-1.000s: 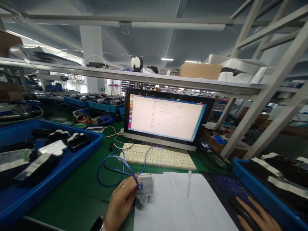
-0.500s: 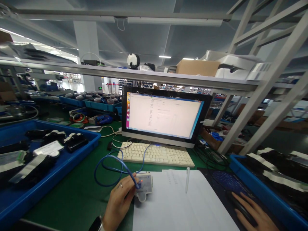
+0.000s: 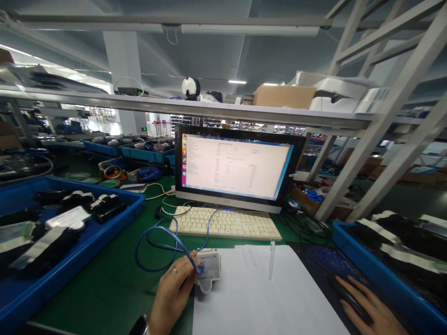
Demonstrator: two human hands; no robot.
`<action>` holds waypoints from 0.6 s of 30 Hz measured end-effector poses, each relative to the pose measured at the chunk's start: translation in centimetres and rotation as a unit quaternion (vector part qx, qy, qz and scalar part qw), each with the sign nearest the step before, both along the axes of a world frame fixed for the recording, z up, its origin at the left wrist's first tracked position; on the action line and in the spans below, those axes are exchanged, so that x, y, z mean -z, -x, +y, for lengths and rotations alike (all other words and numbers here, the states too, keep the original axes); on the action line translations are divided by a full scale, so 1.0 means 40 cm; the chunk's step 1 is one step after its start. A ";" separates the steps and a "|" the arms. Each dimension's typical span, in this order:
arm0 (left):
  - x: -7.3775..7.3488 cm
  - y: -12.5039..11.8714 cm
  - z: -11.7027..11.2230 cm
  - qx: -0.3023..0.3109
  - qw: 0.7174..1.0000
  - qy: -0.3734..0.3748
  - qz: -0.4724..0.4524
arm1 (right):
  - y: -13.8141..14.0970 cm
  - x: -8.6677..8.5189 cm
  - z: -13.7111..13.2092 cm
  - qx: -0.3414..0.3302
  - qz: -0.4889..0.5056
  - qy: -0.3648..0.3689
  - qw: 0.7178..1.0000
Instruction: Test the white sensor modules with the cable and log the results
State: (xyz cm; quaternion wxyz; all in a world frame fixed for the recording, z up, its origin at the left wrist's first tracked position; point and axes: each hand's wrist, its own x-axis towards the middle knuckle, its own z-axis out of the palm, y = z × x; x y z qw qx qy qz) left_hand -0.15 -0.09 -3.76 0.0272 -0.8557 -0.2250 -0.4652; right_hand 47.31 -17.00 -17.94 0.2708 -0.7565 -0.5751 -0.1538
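Note:
My left hand is closed at the left edge of a small white electronic module with a printed label. A blue cable ends at the module's face, beside my fingertips, and loops back toward the keyboard. Whether my fingers press on the plug or only on the casing is partly hidden. My right hand rests over a black computer mouse on a dark mouse pad. Ahead, the monitor shows a white window with lines of small text, too fine to read.
White paper lies between my hands, with a pen on it. Blue trays of black and white parts flank me, the other tray at right. A shelf with boxes spans above the monitor; a metal frame stands right.
More text has appeared on the monitor, at the left and right of the window. A red light seen on the module earlier no longer shows. Both hands stay in place.

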 end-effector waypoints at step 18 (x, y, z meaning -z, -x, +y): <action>0.005 0.089 -0.059 -0.199 0.973 0.110 -0.042 | 0.283 -0.291 0.134 -0.037 0.144 0.090 0.985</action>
